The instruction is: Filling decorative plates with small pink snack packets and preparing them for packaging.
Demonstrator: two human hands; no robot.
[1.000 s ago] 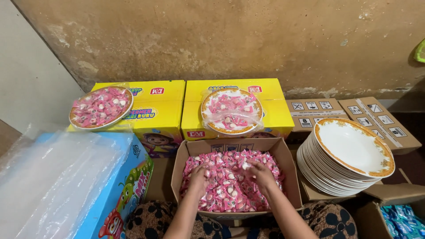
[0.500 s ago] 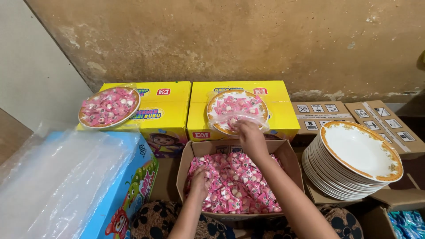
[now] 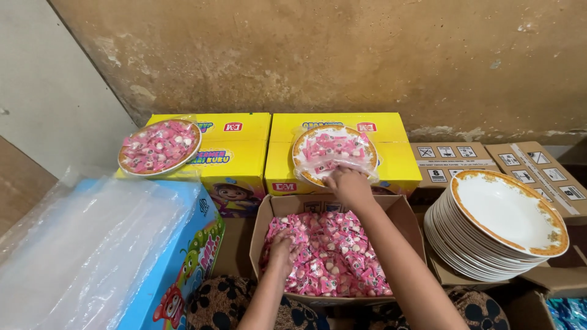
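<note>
Right hand (image 3: 348, 183) curled on wrapped candy plate (image 3: 333, 153) rim, steadying it; left hand (image 3: 282, 249) cupped down in candy box (image 3: 403, 211), grip unclear

Pink-and-white wrapped sweets (image 3: 327, 260) fill my brown carton (image 3: 403, 211), yellow boxes (image 3: 244, 156) stand behind, white plates (image 3: 507, 214) carry an orange-gold patterned rim, and the box (image 3: 192, 256) beside is blue.

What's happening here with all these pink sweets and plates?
A person's right hand rests at the near rim of a plastic-wrapped plate of pink sweets on a yellow carton. The left hand digs into an open cardboard box of pink wrapped sweets. A stack of empty white gold-rimmed plates waits alongside.
</note>
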